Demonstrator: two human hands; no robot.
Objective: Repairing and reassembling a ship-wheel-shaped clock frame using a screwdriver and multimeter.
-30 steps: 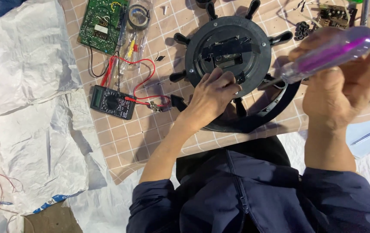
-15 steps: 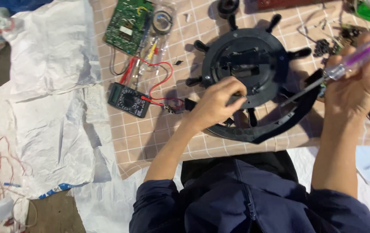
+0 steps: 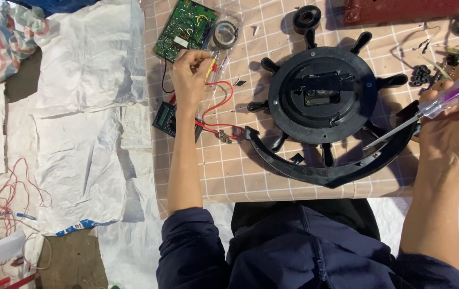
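A black ship's-wheel clock (image 3: 323, 99) lies face down on the checked tabletop (image 3: 229, 176), its small movement showing in the middle, with a curved black rim piece (image 3: 325, 171) beside it. My right hand (image 3: 454, 128) holds a screwdriver (image 3: 443, 101) with a clear purple handle, tip pointing at the clock's lower right edge. My left hand (image 3: 192, 75) has reached to the left and pinches something small and yellow at a clear bag (image 3: 216, 53), above the multimeter (image 3: 166, 118) with red and black leads (image 3: 221, 109).
A green circuit board (image 3: 184, 27) and a roll of tape (image 3: 224, 33) lie at the far left of the table. A black round knob (image 3: 307, 17) sits at the top. White crumpled sheets (image 3: 85, 123) cover the floor left, with red wires (image 3: 10, 192).
My left hand left the back of the clock and moved left to the clear bag by the circuit board. The right hand with the screwdriver stayed raised at the right.
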